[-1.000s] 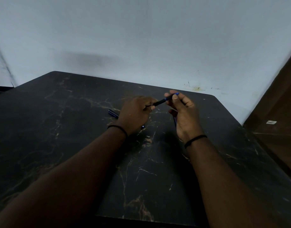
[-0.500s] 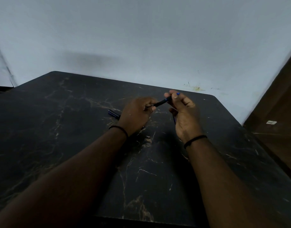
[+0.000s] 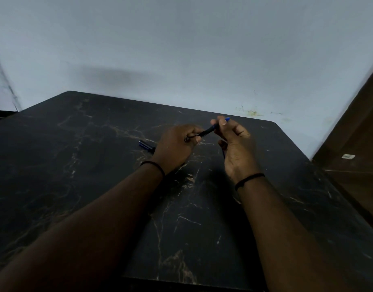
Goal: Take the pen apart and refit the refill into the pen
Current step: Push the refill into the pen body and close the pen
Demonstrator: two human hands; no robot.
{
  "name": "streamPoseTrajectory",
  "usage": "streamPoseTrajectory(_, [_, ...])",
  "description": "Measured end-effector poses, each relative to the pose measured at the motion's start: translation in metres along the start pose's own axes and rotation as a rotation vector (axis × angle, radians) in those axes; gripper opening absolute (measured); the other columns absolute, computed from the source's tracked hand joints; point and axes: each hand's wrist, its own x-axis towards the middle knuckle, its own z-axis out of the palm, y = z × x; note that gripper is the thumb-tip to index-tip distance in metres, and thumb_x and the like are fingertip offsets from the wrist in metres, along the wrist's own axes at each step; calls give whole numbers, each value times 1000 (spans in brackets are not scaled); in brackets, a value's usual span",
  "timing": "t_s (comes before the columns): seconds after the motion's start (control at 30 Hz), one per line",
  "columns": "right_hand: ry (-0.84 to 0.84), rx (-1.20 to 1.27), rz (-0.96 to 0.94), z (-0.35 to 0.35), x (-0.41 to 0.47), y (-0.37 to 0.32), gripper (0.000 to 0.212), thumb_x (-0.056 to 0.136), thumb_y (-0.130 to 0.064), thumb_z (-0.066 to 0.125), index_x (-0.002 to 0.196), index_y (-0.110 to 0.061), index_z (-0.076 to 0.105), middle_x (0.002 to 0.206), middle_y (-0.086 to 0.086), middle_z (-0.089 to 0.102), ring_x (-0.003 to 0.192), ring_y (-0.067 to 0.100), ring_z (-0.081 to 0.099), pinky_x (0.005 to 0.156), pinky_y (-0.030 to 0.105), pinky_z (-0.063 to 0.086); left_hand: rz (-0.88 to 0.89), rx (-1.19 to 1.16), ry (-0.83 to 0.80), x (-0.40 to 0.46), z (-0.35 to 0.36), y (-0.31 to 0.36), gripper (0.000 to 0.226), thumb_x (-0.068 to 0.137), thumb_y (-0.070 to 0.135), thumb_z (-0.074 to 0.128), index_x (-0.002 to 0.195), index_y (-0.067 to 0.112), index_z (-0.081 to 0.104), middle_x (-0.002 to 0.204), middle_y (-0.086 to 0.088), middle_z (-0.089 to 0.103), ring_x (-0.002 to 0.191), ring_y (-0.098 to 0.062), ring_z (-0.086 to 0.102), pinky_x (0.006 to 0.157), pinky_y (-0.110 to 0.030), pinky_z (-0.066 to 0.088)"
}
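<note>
you hold the pen (image 3: 208, 130) up over the far part of the dark table (image 3: 80, 186), nearer its far right corner. your left hand (image 3: 177, 146) has its fingers curled round the near end. your right hand (image 3: 236, 144) pinches the far end, where a blue tip pokes out. a dark blue pen part (image 3: 146, 145) lies on the table just left of your left hand. each wrist has a thin black band (image 3: 154, 165).

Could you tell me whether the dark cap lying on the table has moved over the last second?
No. The cap still lies beside the same pale vein of the table, just left of the left hand.
</note>
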Motion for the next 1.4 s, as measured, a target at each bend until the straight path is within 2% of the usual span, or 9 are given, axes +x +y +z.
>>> streamPoseTrajectory(0.13, [84,11,-14,2,1,1,12,88,-29,74,82,-24,65,92,1,70,78,8,57,64,25,38,-11,-19,-3,1,3,-2,20,88,17,67,104,28,71,83,15,70,76,-1,64,74,-28,54])
streamPoseTrajectory(0.27, [-70,24,-8,3,0,0,11,97,-30,62,95,-27,72,110,-3,74,102,10,63,78,32,39,1,-10,10,2,2,-4,21,88,16,66,106,25,71,83,16,68,76,2,62,73,-24,49])
streamPoseTrajectory(0.4, [-87,14,-33,2,-1,0,24,101,-21,54,121,-13,66,117,5,73,112,14,63,80,33,39,-6,4,2,2,1,-3,21,89,15,65,109,21,70,90,8,72,80,-5,65,76,-26,52])
streamPoseTrajectory(0.53, [14,-3,-21,3,-2,-1,4,92,-23,69,92,-19,71,94,1,78,88,6,68,77,30,41,8,-2,-4,2,2,-2,21,88,13,66,108,21,70,87,10,70,75,1,61,73,-21,47])
streamPoseTrajectory(0.6, [44,6,-36,3,-1,0,10,90,-25,72,82,-22,67,87,-2,77,76,-1,65,75,25,42,11,-7,0,1,3,-1,21,88,12,66,106,21,71,87,10,71,77,-2,63,74,-22,48])
streamPoseTrajectory(0.83, [-135,12,-15,1,-2,-1,21,101,-21,54,119,-19,65,113,-3,73,108,8,65,83,34,40,-13,-3,-6,0,-2,0,19,90,14,64,106,23,68,82,16,67,82,-6,66,80,-33,55])
streamPoseTrajectory(1.07, [34,-57,3,2,-2,2,9,89,-33,72,85,-24,68,91,-7,77,85,8,60,72,31,40,1,1,-4,1,3,-1,21,88,14,66,106,23,70,84,14,68,75,-1,61,76,-29,53])
streamPoseTrajectory(1.27, [-118,-16,-4,2,0,3,16,101,-27,54,109,-25,67,108,-6,75,97,8,62,77,31,38,-1,9,-4,0,0,-4,20,89,15,65,103,28,69,80,18,67,78,-4,64,76,-32,54])
streamPoseTrajectory(1.4, [-46,-28,-10,1,-2,3,13,97,-27,61,103,-22,72,102,-2,78,93,10,64,77,31,41,7,-7,-13,0,1,-4,19,88,14,66,102,27,69,81,14,69,73,-3,63,74,-33,54])
